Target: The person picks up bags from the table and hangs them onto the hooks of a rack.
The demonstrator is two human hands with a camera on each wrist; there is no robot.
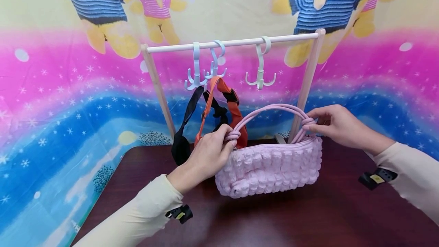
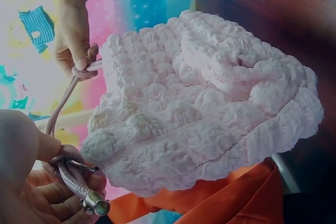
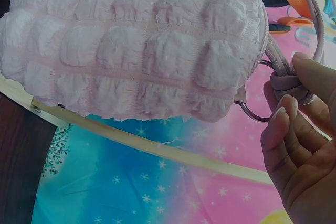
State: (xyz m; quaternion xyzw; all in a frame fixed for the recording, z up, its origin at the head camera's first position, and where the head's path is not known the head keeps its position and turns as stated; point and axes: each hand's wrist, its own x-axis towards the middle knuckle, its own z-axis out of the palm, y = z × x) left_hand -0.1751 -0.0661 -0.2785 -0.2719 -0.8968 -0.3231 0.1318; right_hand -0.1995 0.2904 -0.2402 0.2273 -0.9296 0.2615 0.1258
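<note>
A pale pink puffy handbag (image 1: 271,169) hangs above the dark table, lifted by both hands. My left hand (image 1: 210,151) pinches the knot at the left end of its corded handle (image 1: 274,106). At the other end, my right hand (image 1: 334,125) pinches the matching knot (image 3: 289,85) between thumb and fingers. The metal ring (image 3: 254,113) beside that knot shows in the right wrist view. Behind the bag, an orange bag (image 1: 238,121) and a black bag (image 1: 180,148) hang by their straps from light blue hooks. Part of the orange bag is hidden by the pink one.
A wooden rack with a white rail (image 1: 236,42) stands at the back of the dark red table (image 1: 137,186). Two light blue hooks (image 1: 196,68) hang left of its middle, and a pale green hook (image 1: 260,68) hangs further right. A printed cloth (image 1: 68,98) covers the wall.
</note>
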